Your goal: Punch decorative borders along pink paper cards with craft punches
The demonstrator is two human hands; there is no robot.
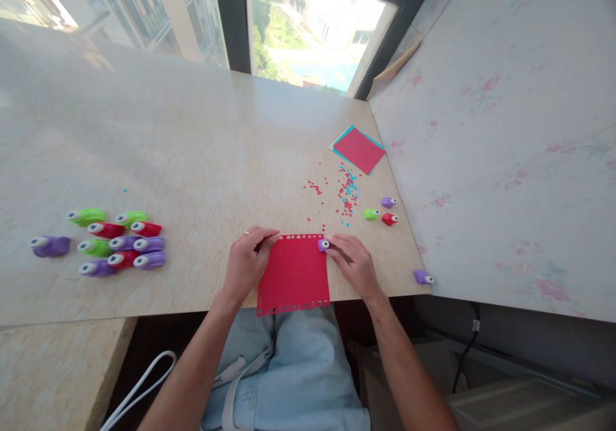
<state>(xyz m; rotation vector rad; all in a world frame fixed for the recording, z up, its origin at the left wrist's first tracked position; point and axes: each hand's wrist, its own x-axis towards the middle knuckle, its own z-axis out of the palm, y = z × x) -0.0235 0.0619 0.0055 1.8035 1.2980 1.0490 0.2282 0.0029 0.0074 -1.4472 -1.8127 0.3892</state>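
A red paper sheet (294, 274) with punched holes along its top and bottom edges lies at the table's near edge. My left hand (246, 263) pinches its top left corner. At the sheet's top right corner, my right hand (355, 263) holds a small purple paper punch (323, 245). Both forearms reach in from below.
A cluster of larger green, red and purple punches (120, 244) lies at the left. Small green (370, 213), purple (388, 202) and red (389, 219) punches sit near scattered confetti (346, 194). Red and blue sheets (359, 149) lie farther back; another purple punch (422, 277) lies at the right.
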